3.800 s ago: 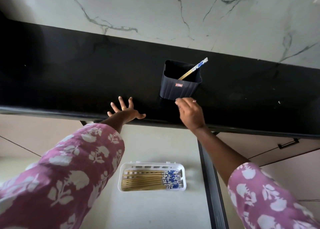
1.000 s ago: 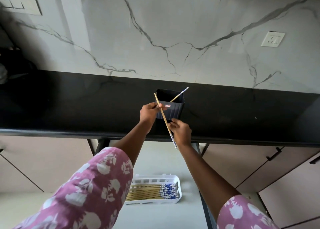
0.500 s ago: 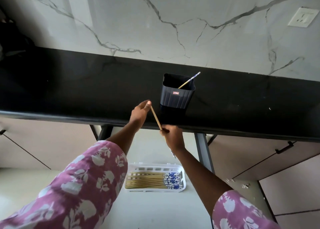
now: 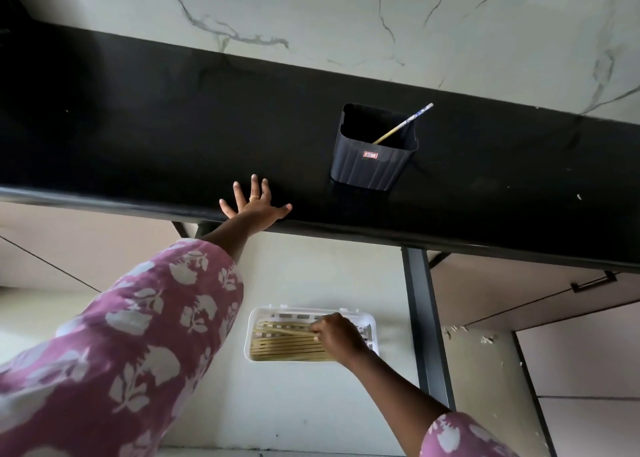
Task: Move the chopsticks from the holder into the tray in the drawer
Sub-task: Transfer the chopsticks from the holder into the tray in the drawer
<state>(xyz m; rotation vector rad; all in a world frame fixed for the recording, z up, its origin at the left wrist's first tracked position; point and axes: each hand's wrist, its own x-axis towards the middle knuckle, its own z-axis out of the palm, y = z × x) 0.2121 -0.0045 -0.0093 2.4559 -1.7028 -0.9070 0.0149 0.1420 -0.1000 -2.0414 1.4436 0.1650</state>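
A dark ribbed holder (image 4: 372,160) stands on the black countertop (image 4: 138,127), with one chopstick (image 4: 403,123) leaning out toward its far right corner. Below, in the open drawer, a white slotted tray (image 4: 258,332) holds several chopsticks (image 4: 284,347) laid side by side. My right hand (image 4: 337,337) is down in the tray, fingers closed on a chopstick (image 4: 284,331) that lies slanted across the others. It covers the tray's right half. My left hand (image 4: 254,205) rests flat on the counter's front edge, fingers spread, left of the holder.
A marble wall (image 4: 346,23) rises behind the counter. The drawer's pale floor (image 4: 311,404) surrounds the tray, and a dark vertical frame post (image 4: 424,318) runs along its right. Beige cabinet fronts with a black handle (image 4: 594,281) lie to the right.
My right hand carried a chopstick from the counter edge down into the tray. My left hand let go of it and now lies flat on the counter.
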